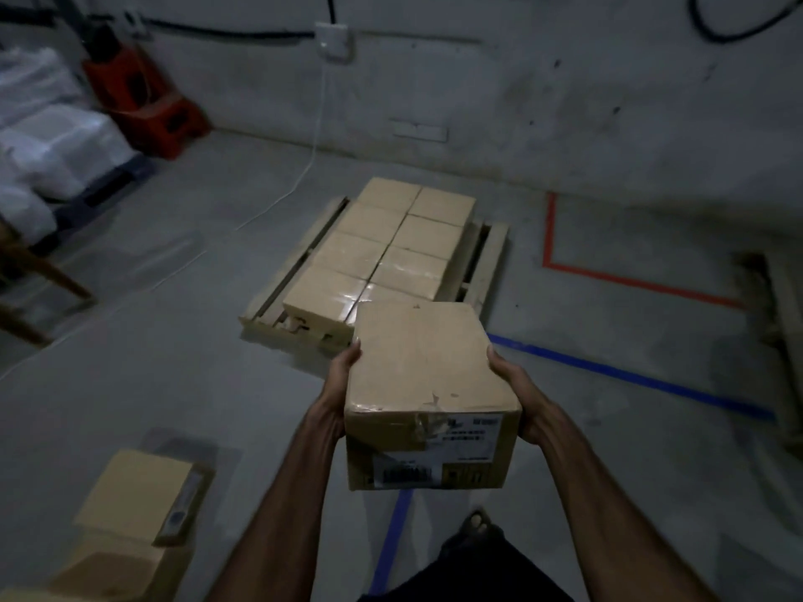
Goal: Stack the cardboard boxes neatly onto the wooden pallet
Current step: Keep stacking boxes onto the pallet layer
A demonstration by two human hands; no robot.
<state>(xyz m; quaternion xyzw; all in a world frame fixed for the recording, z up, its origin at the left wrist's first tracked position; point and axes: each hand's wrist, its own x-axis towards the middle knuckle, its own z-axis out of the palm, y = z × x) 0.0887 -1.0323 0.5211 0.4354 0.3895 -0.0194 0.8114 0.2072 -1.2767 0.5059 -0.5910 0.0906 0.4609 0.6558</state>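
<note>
I carry a brown cardboard box with shipping labels on its near face, held in the air in front of me. My left hand grips its left side and my right hand grips its right side. Ahead on the floor lies the wooden pallet, covered by several cardboard boxes laid flat in two rows. The held box hides the pallet's near right corner. More cardboard boxes stand on the floor at my lower left.
A red pallet jack and white wrapped goods stand at the far left by the wall. A white cable trails across the floor. Red tape and blue tape mark the floor to the right. My foot shows below.
</note>
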